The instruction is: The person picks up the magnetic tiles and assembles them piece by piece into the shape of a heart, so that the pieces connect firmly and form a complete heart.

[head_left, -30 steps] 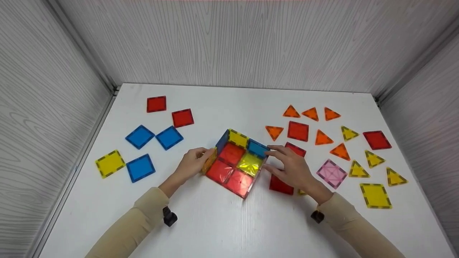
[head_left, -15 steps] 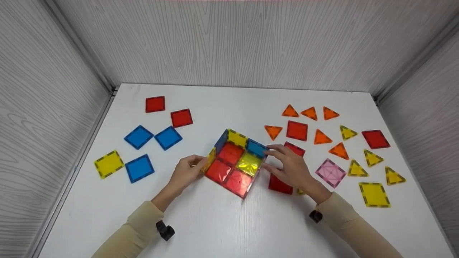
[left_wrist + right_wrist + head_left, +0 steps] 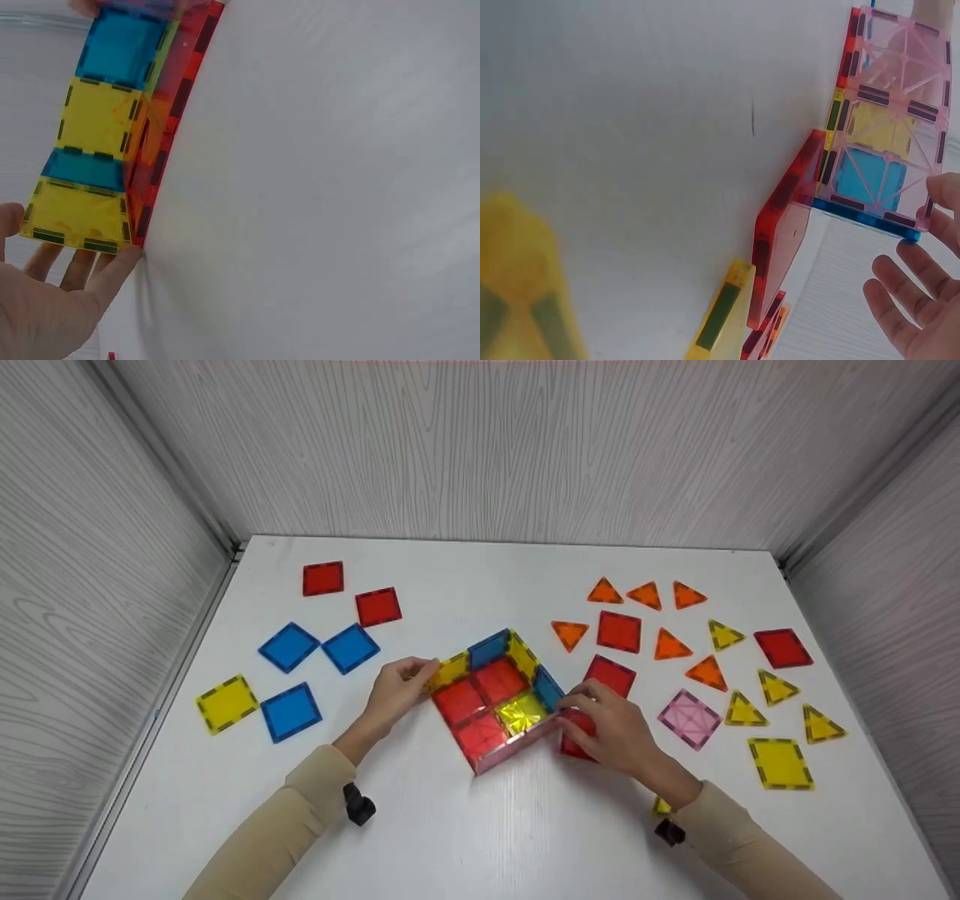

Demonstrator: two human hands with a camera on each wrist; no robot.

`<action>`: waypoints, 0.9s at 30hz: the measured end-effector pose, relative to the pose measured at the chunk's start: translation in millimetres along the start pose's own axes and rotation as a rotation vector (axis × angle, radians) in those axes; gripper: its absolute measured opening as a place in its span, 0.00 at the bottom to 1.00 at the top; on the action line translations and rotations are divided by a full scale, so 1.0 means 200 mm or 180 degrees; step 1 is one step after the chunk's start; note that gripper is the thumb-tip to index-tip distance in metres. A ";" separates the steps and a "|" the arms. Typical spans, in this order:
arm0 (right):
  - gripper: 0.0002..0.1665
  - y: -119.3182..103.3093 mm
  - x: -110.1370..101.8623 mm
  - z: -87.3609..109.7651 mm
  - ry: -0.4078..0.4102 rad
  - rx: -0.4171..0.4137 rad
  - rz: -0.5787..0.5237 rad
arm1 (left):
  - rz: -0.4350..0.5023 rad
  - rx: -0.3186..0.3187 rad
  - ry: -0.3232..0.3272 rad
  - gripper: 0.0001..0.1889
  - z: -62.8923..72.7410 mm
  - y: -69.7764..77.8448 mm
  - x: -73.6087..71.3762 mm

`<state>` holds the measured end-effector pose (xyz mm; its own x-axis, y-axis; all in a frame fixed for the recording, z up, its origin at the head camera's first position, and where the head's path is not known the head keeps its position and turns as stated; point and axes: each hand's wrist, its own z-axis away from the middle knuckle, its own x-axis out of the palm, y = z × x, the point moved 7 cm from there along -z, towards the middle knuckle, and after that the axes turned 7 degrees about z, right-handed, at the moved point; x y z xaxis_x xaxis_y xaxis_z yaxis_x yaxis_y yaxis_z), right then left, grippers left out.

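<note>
An open-topped box of magnetic tiles point(image 3: 501, 678) stands mid-table in the head view. Three red tiles and one yellow tile form its floor. Yellow and blue tiles make up the two back walls, a pink wall point(image 3: 514, 748) runs along the front right, and the front-left side is without a wall. My left hand point(image 3: 394, 690) holds the end yellow wall tile point(image 3: 75, 214), thumb and fingers at its outer edge. At the right corner my right hand point(image 3: 615, 727) pinches where the pink tiles point(image 3: 866, 169) meet a blue wall tile point(image 3: 550, 688); its other fingers extend loosely.
Red squares point(image 3: 378, 606), blue squares point(image 3: 291, 712) and a yellow square point(image 3: 227, 704) lie at left. On the right are orange triangles point(image 3: 673, 644), yellow triangles point(image 3: 778, 688), a pink square point(image 3: 690, 718) and more squares. A red square point(image 3: 576, 733) lies partly under my right hand.
The tile box has turned clockwise as seen from above, bringing its pink wall to the front right. My left hand has shifted up with it, and my right hand slightly down.
</note>
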<state>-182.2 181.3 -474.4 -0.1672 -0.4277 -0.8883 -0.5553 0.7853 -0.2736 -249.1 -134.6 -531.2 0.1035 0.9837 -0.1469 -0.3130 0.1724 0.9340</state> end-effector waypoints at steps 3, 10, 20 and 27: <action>0.19 -0.03 0.00 0.02 0.0029 -0.0048 0.0030 | -0.0024 0.0050 -0.0036 0.25 -0.06 0.02 0.00; 0.21 -0.12 0.01 0.08 0.0203 -0.0230 0.0018 | -0.0085 0.0221 -0.0144 0.24 -0.19 0.08 0.05; 0.19 -0.16 0.01 0.10 0.0326 -0.0464 -0.0040 | -0.0311 0.0377 -0.0174 0.27 -0.21 0.10 0.07; 0.26 -0.12 0.01 0.08 0.0297 -0.0540 0.0116 | -0.1153 0.0836 -0.0039 0.28 -0.06 0.06 -0.15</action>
<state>-155.9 168.5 -475.2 -0.2600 -0.4463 -0.8563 -0.6757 0.7176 -0.1688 -266.9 -160.8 -520.5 0.1741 0.8613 -0.4774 -0.0043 0.4854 0.8743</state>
